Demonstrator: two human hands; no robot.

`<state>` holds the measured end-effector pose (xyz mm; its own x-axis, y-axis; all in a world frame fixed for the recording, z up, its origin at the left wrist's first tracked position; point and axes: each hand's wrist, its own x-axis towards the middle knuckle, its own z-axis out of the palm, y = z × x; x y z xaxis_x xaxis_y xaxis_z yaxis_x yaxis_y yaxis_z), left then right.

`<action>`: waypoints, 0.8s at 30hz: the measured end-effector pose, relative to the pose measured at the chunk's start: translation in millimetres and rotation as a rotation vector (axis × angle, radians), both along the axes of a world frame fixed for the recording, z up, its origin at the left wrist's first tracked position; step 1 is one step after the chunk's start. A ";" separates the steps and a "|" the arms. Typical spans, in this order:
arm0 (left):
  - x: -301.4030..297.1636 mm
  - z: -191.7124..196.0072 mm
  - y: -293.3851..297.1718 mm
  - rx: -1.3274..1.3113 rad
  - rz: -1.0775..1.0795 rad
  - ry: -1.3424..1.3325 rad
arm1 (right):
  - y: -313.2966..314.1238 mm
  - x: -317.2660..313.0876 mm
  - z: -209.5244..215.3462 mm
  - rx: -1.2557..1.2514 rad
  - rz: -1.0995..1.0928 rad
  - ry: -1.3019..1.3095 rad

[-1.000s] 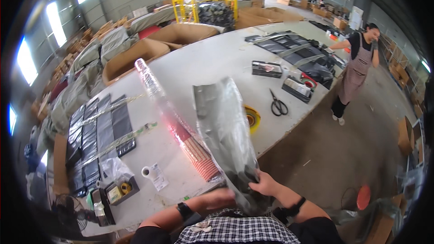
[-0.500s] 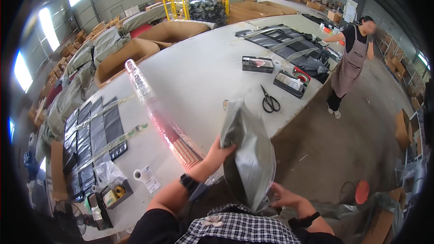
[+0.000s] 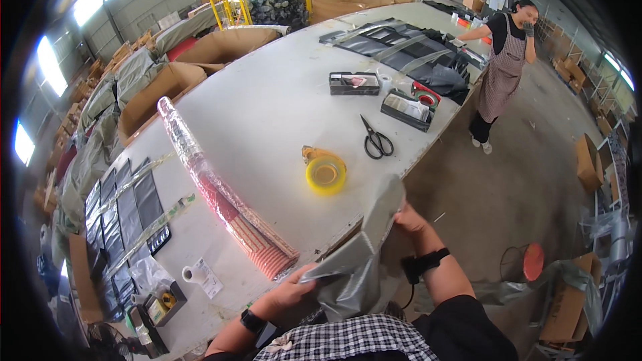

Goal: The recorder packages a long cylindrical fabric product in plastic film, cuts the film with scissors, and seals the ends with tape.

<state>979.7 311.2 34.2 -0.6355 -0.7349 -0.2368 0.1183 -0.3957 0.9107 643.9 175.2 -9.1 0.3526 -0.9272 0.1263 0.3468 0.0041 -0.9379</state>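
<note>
A grey-green plastic sheet or bag [image 3: 354, 264] hangs in folds between my hands at the table's near edge. My left hand [image 3: 294, 291] pinches its left corner, close to the lower end of a long roll wrapped in clear film [image 3: 221, 194], with red and striped material inside. Higher up on the right, my right hand [image 3: 409, 219] grips the sheet's other edge just off the table. Beyond the sheet, a tape dispenser with a yellow tape roll [image 3: 326, 174] lies on the table. Black-handled scissors [image 3: 378, 144] rest to its right, near the edge.
Two black boxes of small items [image 3: 354, 83] [image 3: 408, 110] and taped dark panels [image 3: 401, 47] occupy the far right of the white table [image 3: 267, 100]. More dark panels [image 3: 127, 207] lie at left. A person in a checked apron [image 3: 503, 67] stands by the far right edge.
My left hand has come down and toward me with one corner of the sheet, while my right hand has risen with the other. The tape dispenser behind it is now uncovered.
</note>
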 end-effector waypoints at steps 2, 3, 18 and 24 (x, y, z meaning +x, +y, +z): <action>13.2 -8.4 14.9 0.091 0.180 0.108 | -7.5 -16.9 35.5 -0.185 -0.047 0.180; 12.2 -3.4 19.4 0.101 0.176 0.102 | -16.3 -31.4 38.7 -0.278 -0.136 0.318; 3.5 -14.3 26.5 -0.222 0.574 -0.483 | 16.2 -79.0 186.5 -0.308 -0.071 0.563; -48.1 61.8 17.2 -1.473 0.426 -0.620 | 34.1 -10.3 138.7 -0.485 0.095 1.041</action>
